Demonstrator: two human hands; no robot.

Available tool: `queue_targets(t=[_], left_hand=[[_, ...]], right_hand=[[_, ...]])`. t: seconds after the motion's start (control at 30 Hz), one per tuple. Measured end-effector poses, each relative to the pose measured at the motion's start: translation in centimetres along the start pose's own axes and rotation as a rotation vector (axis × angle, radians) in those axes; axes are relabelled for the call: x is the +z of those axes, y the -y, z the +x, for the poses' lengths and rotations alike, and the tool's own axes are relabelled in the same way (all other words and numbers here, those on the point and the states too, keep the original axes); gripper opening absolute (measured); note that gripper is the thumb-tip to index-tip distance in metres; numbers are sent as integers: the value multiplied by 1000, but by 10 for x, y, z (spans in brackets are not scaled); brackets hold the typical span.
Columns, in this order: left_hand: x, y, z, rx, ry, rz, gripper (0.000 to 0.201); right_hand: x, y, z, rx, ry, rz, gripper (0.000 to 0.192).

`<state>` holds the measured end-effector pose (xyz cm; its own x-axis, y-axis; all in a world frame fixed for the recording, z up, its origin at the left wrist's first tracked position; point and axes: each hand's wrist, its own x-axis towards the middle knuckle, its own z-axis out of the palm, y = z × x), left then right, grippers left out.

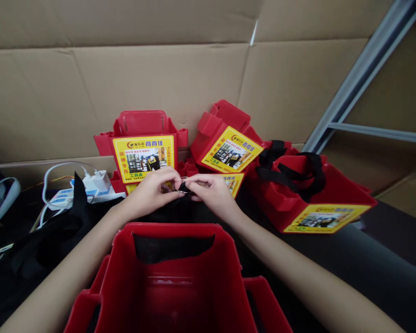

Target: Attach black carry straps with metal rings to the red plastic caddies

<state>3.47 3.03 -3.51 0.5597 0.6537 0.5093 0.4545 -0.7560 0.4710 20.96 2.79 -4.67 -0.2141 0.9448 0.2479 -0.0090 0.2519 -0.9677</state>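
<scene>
Close in front of me stands a red plastic tool box [176,291], its open top towards me. A black webbing strap [173,249] runs through its far wall. Just beyond that wall, my left hand [156,187] and my right hand [213,190] meet with fingertips pinched. Between them is a thin metal ring [184,177] with black strap material in it. The left fingers grip the ring's left side. The right thumb and forefinger pinch its right side, with the strap close under them. The fingers partly hide where strap and ring meet.
More red tool boxes with yellow labels [143,159] stand against a cardboard wall [159,88]; the right one [287,185] has black straps over it. At left are a power strip [64,199] with plugs and cables, and loose black webbing [55,249]. A metal frame [353,88] slants at right.
</scene>
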Motion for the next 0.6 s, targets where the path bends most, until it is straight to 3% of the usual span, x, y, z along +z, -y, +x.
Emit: queue_targets(t=[0.2,0.43,0.6], left_hand=[[-4,-4,-2,100,97,156,10],[-4,-5,-3,164,49,208,13],[-11,-7,-3,175,104,176,12]], right_hand=[[1,-3,1,53,-21,39,12],[-3,3,3,-108,-177,35,9],[-14,8,9,-201,-292,46,9]])
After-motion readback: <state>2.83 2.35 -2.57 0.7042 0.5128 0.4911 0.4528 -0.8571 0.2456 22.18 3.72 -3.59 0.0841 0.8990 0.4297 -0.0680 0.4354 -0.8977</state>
